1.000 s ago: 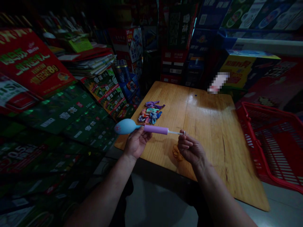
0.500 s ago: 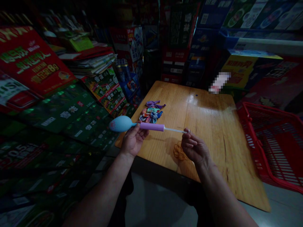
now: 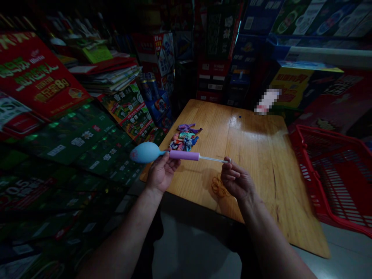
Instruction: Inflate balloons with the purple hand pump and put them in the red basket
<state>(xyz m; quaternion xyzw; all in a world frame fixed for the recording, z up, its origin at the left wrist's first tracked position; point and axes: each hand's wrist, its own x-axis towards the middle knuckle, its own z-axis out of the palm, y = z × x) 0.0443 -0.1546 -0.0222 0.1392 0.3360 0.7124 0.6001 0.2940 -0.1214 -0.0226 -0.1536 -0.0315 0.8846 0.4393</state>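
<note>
A partly inflated light-blue balloon (image 3: 144, 152) points left, its neck fitted over the tip of a purple hand pump (image 3: 184, 155). My left hand (image 3: 161, 170) is closed where the balloon neck meets the pump, thumb on top and other fingers below the barrel. The pump's pale rod (image 3: 213, 159) is drawn out to the right. At its end, my right hand (image 3: 236, 178) pinches the handle, which the fingers mostly hide. Below the rod, orange rubber bands (image 3: 218, 186) lie in a heap beside my right hand. Several uninflated coloured balloons (image 3: 184, 140) lie just beyond the pump.
All this is over a wooden table (image 3: 258, 155). A red plastic basket (image 3: 316, 174) stands against its right side. Stacked green cartons (image 3: 84, 135) crowd the left, with papers (image 3: 116, 77) on top. More boxes (image 3: 213, 73) line the back.
Both hands keep the same hold, with the rod still drawn out. The view has shifted slightly, and the balloon looks marginally bigger.
</note>
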